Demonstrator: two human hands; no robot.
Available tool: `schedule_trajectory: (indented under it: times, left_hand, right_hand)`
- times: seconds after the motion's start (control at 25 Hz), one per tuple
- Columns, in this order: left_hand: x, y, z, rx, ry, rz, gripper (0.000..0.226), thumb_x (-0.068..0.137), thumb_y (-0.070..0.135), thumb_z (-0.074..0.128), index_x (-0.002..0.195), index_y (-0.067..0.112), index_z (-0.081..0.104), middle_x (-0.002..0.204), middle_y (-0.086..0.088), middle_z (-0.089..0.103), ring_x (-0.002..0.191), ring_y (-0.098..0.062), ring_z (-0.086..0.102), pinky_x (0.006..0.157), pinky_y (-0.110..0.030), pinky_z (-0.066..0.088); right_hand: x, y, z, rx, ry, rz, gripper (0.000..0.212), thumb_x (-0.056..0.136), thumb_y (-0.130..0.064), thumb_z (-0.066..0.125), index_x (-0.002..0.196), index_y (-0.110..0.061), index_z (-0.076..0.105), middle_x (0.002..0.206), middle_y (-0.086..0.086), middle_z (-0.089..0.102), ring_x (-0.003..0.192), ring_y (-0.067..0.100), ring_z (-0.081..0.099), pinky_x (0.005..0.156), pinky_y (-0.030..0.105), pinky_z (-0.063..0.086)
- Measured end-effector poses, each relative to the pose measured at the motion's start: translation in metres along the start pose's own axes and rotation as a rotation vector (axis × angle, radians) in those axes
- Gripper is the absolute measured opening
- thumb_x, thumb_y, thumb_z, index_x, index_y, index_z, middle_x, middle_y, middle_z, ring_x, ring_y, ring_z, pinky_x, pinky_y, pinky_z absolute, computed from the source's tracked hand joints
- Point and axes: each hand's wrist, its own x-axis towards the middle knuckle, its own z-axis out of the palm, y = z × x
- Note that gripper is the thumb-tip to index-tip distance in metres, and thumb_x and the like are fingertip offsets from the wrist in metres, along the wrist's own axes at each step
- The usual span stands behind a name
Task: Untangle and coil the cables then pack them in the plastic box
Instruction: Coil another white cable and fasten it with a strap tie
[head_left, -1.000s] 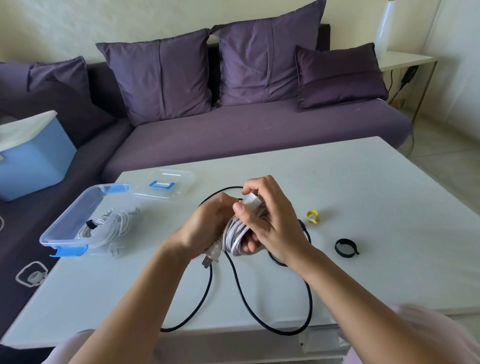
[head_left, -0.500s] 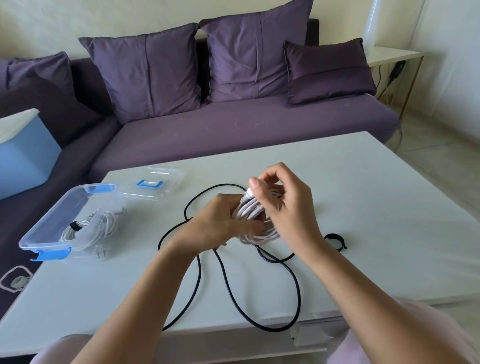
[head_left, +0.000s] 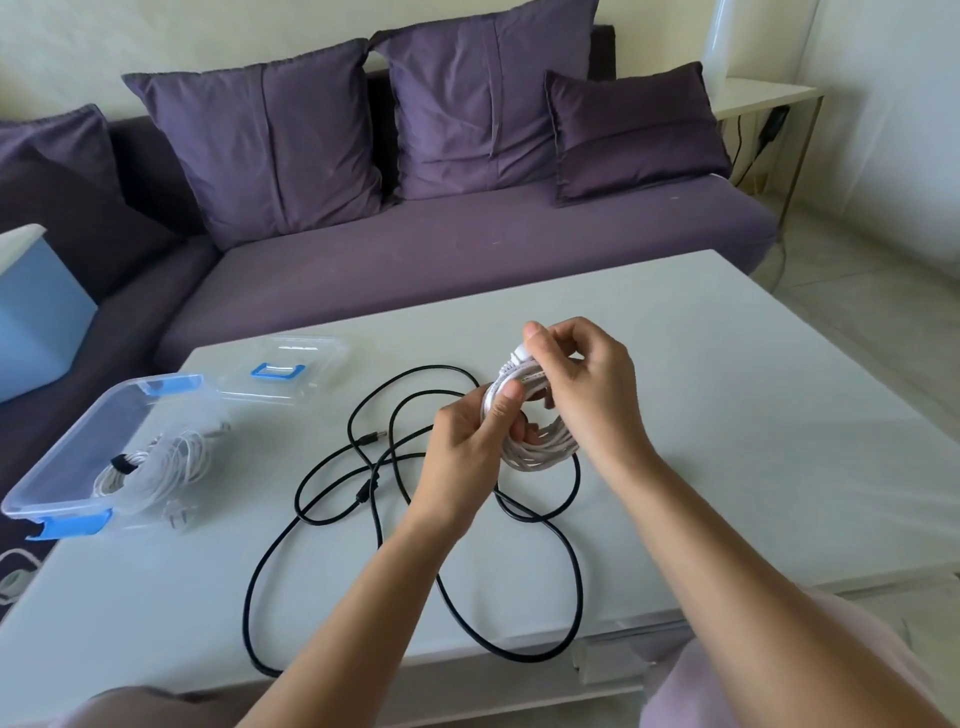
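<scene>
The left hand (head_left: 467, 452) is gripping the white coil (head_left: 535, 449). The right hand (head_left: 584, 384) is now pinching its end at twelve o'clock, so wrapping is probably finishing. The plastic box (head_left: 111, 402) is waiting at nine o'clock.

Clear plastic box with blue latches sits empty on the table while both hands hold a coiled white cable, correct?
No: the head view shows the clear plastic box holding a tied white cable coil. The left hand and right hand hold another white coil.
</scene>
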Motion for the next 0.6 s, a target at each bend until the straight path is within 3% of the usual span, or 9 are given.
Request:
schedule_trajectory:
  times: [0.16, 0.32, 0.44, 0.6]
  left_hand:
    - [0.005, -0.002, -0.010, 0.213, 0.002, -0.041, 0.042, 0.092, 0.041, 0.055, 0.055, 0.021, 0.056, 0.059, -0.004, 0.060, 0.058, -0.017, 0.054, 0.060, -0.030, 0.040]
    - [0.011, 0.001, -0.035, 0.387, 0.032, -0.055, 0.045, 0.091, 0.044, 0.054, 0.058, 0.013, 0.053, 0.067, -0.012, 0.065, 0.059, -0.018, 0.054, 0.060, -0.030, 0.042]
    - [0.011, 0.003, -0.053, 0.423, 0.064, -0.044, 0.044, 0.081, 0.051, 0.049, 0.058, 0.015, 0.054, 0.081, -0.016, 0.070, 0.059, -0.018, 0.055, 0.061, -0.034, 0.044]
    - [0.004, 0.003, -0.066, 0.436, 0.061, -0.066, 0.040, 0.090, 0.040, 0.056, 0.055, 0.020, 0.054, 0.075, -0.016, 0.069, 0.058, -0.016, 0.053, 0.061, -0.030, 0.043]
  right_hand:
    - [0.025, 0.015, -0.023, -0.174, -0.265, 0.102, 0.035, 0.093, -0.040, 0.053, 0.080, -0.010, 0.065, 0.071, -0.001, 0.066, 0.078, 0.024, 0.064, 0.078, 0.034, 0.049]
    - [0.042, 0.042, -0.039, -0.603, -0.290, -0.008, 0.014, 0.089, -0.015, 0.057, 0.084, -0.008, 0.068, 0.080, 0.000, 0.067, 0.077, 0.019, 0.062, 0.072, 0.028, 0.046]
    - [0.045, 0.062, -0.035, -0.835, -0.369, 0.065, 0.016, 0.082, -0.003, 0.054, 0.077, -0.012, 0.067, 0.087, 0.001, 0.069, 0.084, 0.021, 0.065, 0.073, 0.030, 0.050]
    - [0.048, 0.077, -0.029, -0.969, -0.487, 0.154, 0.005, 0.080, -0.011, 0.065, 0.084, -0.013, 0.067, 0.092, 0.000, 0.065, 0.093, 0.022, 0.063, 0.075, 0.028, 0.047]
